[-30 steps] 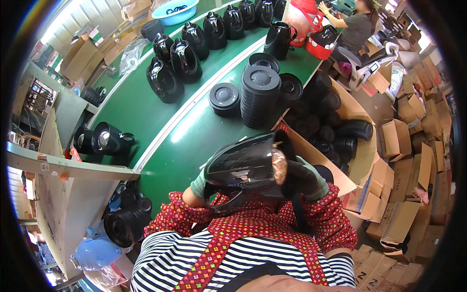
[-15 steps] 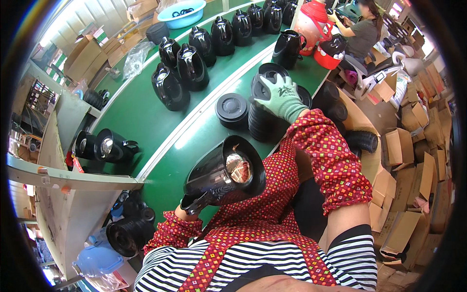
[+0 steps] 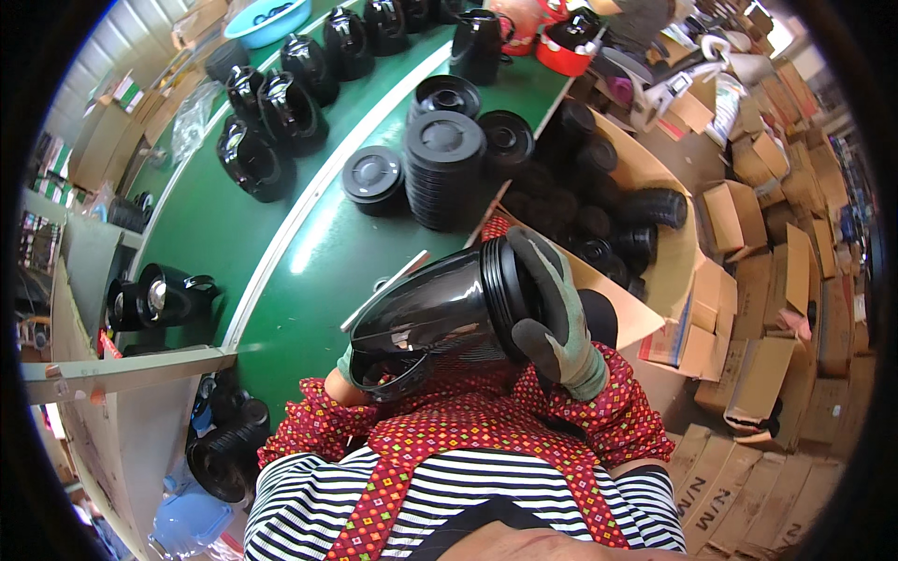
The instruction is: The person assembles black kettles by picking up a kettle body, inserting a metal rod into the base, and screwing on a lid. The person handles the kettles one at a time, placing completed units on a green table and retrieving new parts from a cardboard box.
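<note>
A glossy black jug (image 3: 416, 309) lies tilted across my lap, its handle toward me and its wide end to the right. My left hand (image 3: 343, 365) grips it from the far left side; most of that hand is hidden behind the jug. At the wide end sits a ridged black round base (image 3: 496, 280). My right hand (image 3: 561, 323), in a grey-green glove, is closed around this base, thumb and fingers on opposite sides. Beyond the jug, a tall stack of black round bases (image 3: 445, 173) stands on the green table (image 3: 304, 257).
Beside the stack are a short pile (image 3: 372, 178) and another base (image 3: 505, 138). Several black jugs (image 3: 290, 110) stand farther back. An open carton (image 3: 669, 266) of black parts is at the right. A blue basin (image 3: 268, 23) and a red container (image 3: 561, 58) stand at the back.
My right hand has come from the stack of bases down to the jug's wide end, where a ridged base now sits. The jug has turned more level, and the view has shifted rightward.
</note>
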{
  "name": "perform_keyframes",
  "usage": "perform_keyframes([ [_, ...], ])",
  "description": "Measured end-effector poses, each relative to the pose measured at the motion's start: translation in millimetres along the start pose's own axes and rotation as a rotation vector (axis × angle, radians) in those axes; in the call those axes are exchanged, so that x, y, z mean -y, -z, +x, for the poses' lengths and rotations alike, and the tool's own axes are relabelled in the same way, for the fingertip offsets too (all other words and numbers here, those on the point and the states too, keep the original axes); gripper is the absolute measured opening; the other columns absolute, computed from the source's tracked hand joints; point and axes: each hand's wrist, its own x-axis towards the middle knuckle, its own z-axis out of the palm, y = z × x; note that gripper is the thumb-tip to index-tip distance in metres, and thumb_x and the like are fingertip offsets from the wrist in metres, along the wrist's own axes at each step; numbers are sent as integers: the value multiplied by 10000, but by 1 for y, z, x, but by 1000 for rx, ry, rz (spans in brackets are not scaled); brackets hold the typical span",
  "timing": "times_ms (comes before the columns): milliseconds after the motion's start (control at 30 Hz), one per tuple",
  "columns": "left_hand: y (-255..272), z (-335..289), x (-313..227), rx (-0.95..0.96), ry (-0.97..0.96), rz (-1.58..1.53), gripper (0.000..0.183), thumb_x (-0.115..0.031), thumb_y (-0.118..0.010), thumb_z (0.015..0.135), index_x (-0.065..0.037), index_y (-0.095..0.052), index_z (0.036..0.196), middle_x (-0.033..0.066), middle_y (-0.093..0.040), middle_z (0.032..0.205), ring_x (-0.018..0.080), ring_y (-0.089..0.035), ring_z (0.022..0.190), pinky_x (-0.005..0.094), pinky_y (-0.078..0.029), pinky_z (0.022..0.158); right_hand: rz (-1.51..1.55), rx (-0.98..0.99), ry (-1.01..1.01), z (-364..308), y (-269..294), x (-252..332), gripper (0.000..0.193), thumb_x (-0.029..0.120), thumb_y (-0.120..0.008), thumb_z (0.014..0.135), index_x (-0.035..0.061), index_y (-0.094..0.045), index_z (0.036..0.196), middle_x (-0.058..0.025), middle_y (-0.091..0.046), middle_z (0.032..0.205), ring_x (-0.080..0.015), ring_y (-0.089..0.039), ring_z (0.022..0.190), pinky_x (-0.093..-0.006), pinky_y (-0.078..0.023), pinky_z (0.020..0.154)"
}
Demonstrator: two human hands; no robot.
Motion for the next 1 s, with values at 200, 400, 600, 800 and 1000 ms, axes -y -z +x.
perform_keyframes([
  [200, -14, 13, 16, 48, 119, -78, 583, -183, -564, 1097, -11, -359, 1615, 220, -489, 1580, 304, -567, 1398, 434, -512, 1154, 17, -53, 31, -39, 20, 4, 969, 647, -712, 912, 18, -448, 1601, -271, -388, 1629, -446, -369, 1500, -537, -294, 1230],
  [400, -14, 6, 10, -6, 92, 247, 532, -239, -530, 1109, -2, -405, 1569, 219, -513, 1544, 325, -581, 1370, 474, -500, 1173, -61, -51, 298, -54, 37, -1, 951, 615, -754, 887, 26, -471, 1578, -323, -364, 1618, -474, -385, 1486, -571, -301, 1215],
  [600, -10, 11, -11, -241, -298, 847, 550, -271, -917, 779, 33, -682, 1172, 142, -745, 1156, 193, -713, 1023, 420, -543, 1107, 343, -199, 160, -63, 26, -17, 897, 586, -641, 981, 17, -373, 1622, -287, -290, 1673, -435, -311, 1558, -519, -270, 1257],
  [800, -96, 21, -50, -442, -751, 1281, 580, -253, -984, 666, 57, -686, 1056, 118, -692, 978, 195, -692, 916, 353, -562, 903, 686, -248, -182, -50, 37, 17, 690, 446, -493, 1129, 36, -324, 1657, -152, -342, 1682, -230, -364, 1528, -365, -284, 1256],
  [1000, -82, 24, -37, -347, -925, 1355, 568, -300, -948, 672, 18, -672, 1053, 126, -670, 978, 250, -661, 884, 374, -536, 824, 679, -320, -352, -50, 33, 8, 597, 317, -502, 1150, -3, -355, 1633, -134, -456, 1598, -217, -463, 1449, -336, -358, 1208],
])
